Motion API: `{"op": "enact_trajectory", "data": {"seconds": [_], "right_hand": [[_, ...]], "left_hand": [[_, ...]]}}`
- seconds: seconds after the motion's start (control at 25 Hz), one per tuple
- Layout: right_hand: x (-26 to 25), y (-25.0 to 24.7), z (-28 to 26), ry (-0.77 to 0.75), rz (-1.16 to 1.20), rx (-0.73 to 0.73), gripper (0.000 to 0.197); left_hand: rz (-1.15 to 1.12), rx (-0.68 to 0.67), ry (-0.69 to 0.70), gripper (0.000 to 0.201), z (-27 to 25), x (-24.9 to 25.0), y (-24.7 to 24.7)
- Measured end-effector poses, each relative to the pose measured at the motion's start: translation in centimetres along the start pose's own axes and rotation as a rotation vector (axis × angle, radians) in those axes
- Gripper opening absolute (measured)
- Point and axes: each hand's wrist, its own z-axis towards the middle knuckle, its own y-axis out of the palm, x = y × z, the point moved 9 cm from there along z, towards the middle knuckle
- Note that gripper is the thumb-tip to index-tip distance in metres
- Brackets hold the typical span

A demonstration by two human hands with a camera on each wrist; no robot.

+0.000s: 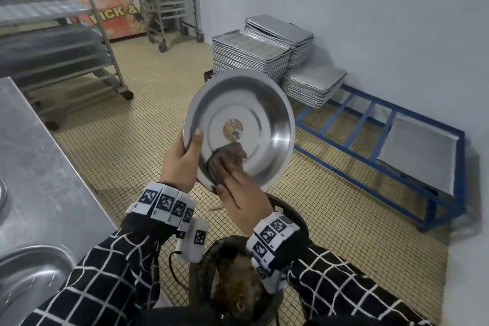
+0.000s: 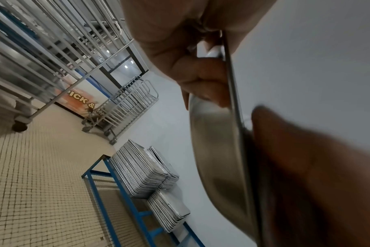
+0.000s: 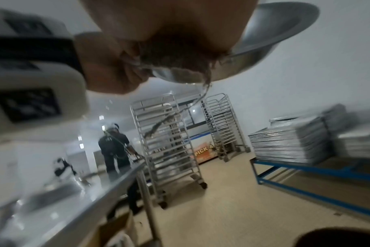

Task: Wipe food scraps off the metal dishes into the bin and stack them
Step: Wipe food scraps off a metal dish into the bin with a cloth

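My left hand (image 1: 182,161) grips a round metal dish (image 1: 254,114) by its left rim, thumb on the inner face, holding it tilted almost upright above the bin (image 1: 291,209). My right hand (image 1: 235,185) presses a dark brown cloth (image 1: 222,153) flat against the dish's lower inner wall, fingers stretched over it. The dish's centre carries a round sticker and looks bare. The left wrist view shows the dish (image 2: 217,167) edge-on, with fingers (image 2: 201,78) behind it. In the right wrist view the cloth (image 3: 180,55) sits under the palm at the rim, a strand dangling. Brown scraps (image 1: 232,286) lie in the bin.
A steel table (image 1: 39,167) runs along my left, with another metal dish (image 1: 31,272) at its near end. Wheeled tray racks (image 1: 66,34) stand behind it. Stacked baking trays (image 1: 251,55) rest on a low blue frame (image 1: 370,167) by the wall. Another person (image 3: 114,147) stands far off.
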Motion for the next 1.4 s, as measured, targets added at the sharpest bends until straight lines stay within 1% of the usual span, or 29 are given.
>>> {"op": "enact_trajectory", "data": {"seconds": [0.08, 0.12, 0.2, 0.24, 0.32, 0.36, 0.44, 0.52, 0.64, 0.72, 0.8, 0.88, 0.96, 1.08, 1.16, 1.2, 1.24, 1.32, 1.4], "right_hand": [[3.4, -0.1, -0.2, 0.093, -0.279, -0.062, 0.063], [5.1, -0.6, -0.2, 0.156, -0.371, -0.063, 0.067], [7.3, -1.5, -0.4, 0.254, -0.422, -0.027, 0.074], [7.1, -1.5, -0.4, 0.257, -0.404, -0.014, 0.076], [4.4, -0.8, -0.2, 0.177, -0.27, 0.011, 0.079], [2.2, -0.6, -0.2, 0.118, -0.167, 0.032, 0.075], [-1.4, -0.5, -0.3, 0.031, -0.006, 0.08, 0.058], [-2.2, -1.4, -0.3, 0.002, 0.004, 0.152, 0.05], [0.7, -3.2, -0.8, 0.008, -0.209, 0.227, 0.052], [4.4, -3.9, -0.8, 0.1, -0.337, 0.176, 0.054], [8.1, -4.7, -0.5, 0.235, -0.375, 0.146, 0.057], [9.8, -6.5, -0.2, 0.308, -0.293, 0.233, 0.057], [10.3, -8.8, 0.2, 0.341, -0.098, 0.354, 0.056], [11.0, -11.2, 0.3, 0.431, 0.211, 0.442, 0.056], [12.4, -12.1, -0.2, 0.509, 0.423, 0.507, 0.05], [13.1, -12.3, -0.3, 0.55, 0.484, 0.508, 0.046], [13.6, -12.2, -0.4, 0.589, 0.499, 0.494, 0.043], [13.8, -12.1, -0.9, 0.635, 0.489, 0.493, 0.035], [13.2, -12.1, -1.5, 0.665, 0.509, 0.57, 0.026]], "left_hand": [[0.017, -0.007, 0.004, 0.013, 0.1, 0.0, -0.3], [0.028, -0.014, 0.005, 0.012, 0.2, -0.1, -0.3], [0.058, -0.016, 0.01, 0.013, 0.2, -0.1, -0.1], [0.063, -0.01, 0.015, 0.012, 0.2, -0.1, -0.1], [0.037, 0.009, 0.026, 0.011, 0.3, 0.2, -0.1], [0.021, 0.022, 0.031, 0.01, 0.4, 0.3, -0.1], [-0.009, 0.043, 0.044, 0.011, 0.6, 0.9, 0.0], [-0.049, 0.064, 0.059, 0.009, 0.8, 1.4, -0.1], [-0.087, 0.062, 0.044, 0.007, 0.9, 1.5, -0.3], [-0.066, 0.048, 0.044, 0.008, 1.0, 1.3, -0.4], [-0.05, 0.03, 0.032, 0.009, 0.8, 1.2, -0.1], [-0.062, 0.011, 0.008, 0.011, 0.5, 0.9, 0.5], [-0.075, 0.019, -0.018, 0.012, 0.3, 0.4, 0.5], [-0.084, 0.032, -0.133, 0.018, 0.4, -1.5, 0.0], [-0.089, -0.004, -0.199, 0.022, 0.4, -2.5, -0.1], [-0.094, -0.029, -0.222, 0.022, 0.4, -2.8, 0.0], [-0.092, -0.04, -0.236, 0.021, 0.4, -3.1, -0.1], [-0.088, -0.011, -0.233, 0.017, 0.6, -3.1, -0.6], [-0.057, 0.019, -0.181, 0.012, 0.7, -2.7, -0.9]]}}
